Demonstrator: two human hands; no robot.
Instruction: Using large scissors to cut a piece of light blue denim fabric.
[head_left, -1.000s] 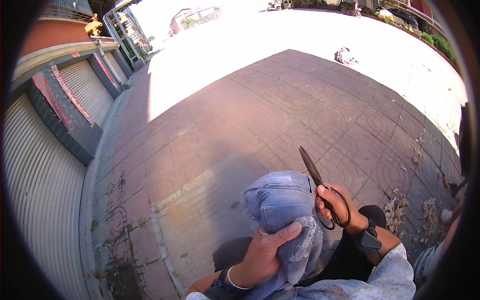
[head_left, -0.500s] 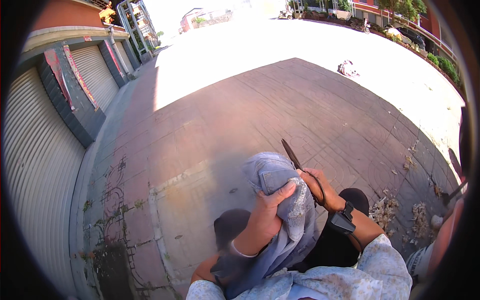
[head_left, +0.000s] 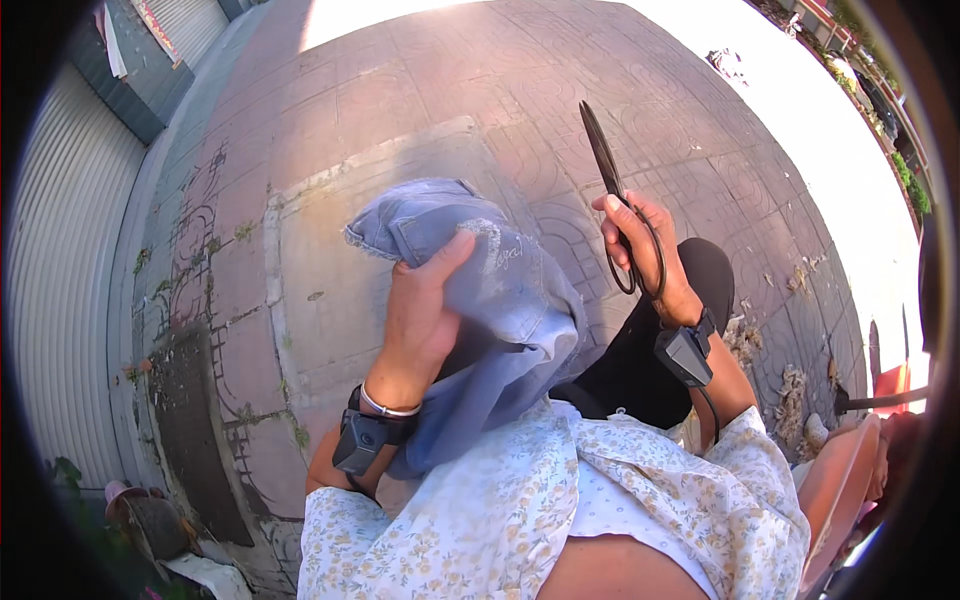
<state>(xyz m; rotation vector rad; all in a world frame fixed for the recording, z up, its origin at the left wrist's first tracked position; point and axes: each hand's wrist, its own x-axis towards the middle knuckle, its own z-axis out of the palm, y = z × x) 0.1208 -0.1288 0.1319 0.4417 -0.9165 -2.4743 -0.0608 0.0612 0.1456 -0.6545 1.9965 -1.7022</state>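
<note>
Reddish paving lay below; left hand (head_left: 420,320) clutched bunched pale-blue denim garment (head_left: 500,290), while right hand (head_left: 645,260), just beside, gripped long black shears (head_left: 610,175), blades closed, pointing away.

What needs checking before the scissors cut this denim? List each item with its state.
1. Left hand grips the blue denim garment: ok.
2. Right hand holds the black scissors by the loops: ok.
3. Blades shut, pointing up and away: ok.
4. Blades clear of left fingers: ok, well apart.
5. Cutting spot on denim visible: cannot tell.
6. Blades on the cloth: not ok, apart.
</note>
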